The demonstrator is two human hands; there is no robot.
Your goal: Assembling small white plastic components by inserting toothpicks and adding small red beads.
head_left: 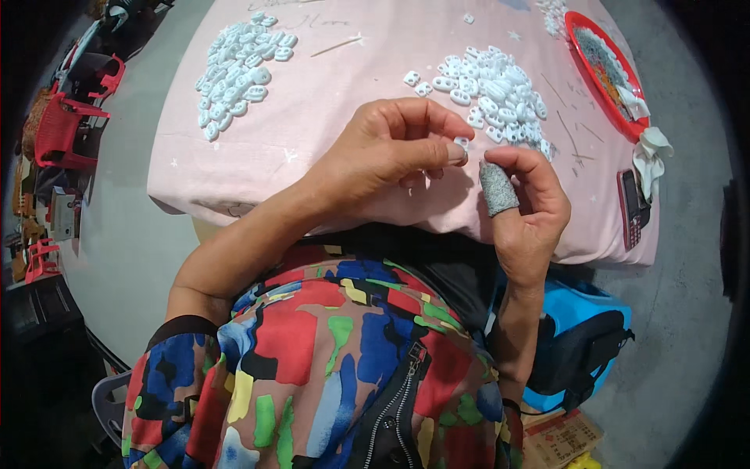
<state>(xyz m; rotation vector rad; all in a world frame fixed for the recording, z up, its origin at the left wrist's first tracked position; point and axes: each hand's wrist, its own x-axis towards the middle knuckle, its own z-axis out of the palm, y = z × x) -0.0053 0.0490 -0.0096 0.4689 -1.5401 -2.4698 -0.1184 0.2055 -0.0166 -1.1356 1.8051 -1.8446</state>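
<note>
Over the near edge of the pink-covered table, my left hand (398, 148) pinches a small white plastic piece with holes (461, 143) between thumb and forefinger. Just to its right, my right hand (527, 203) has its thumb and forefinger brought together. A grey speckled wrap (497, 190) covers that thumb. Whatever the right fingertips hold, if anything, is too small to make out. Beyond both hands lies a loose heap of similar white pieces with dark holes (492, 86). Farther left, another pile of white oval pieces (238, 70) is spread out on the cloth.
A red tray (574, 23) with grey and white bits stands at the far right. A crumpled white tissue (651, 156) and a phone with keys (630, 207) lie by the right edge. Thin sticks (566, 133) are scattered nearby. Red chairs (66, 133) stand off left; a blue-and-black bag (582, 336) sits below right.
</note>
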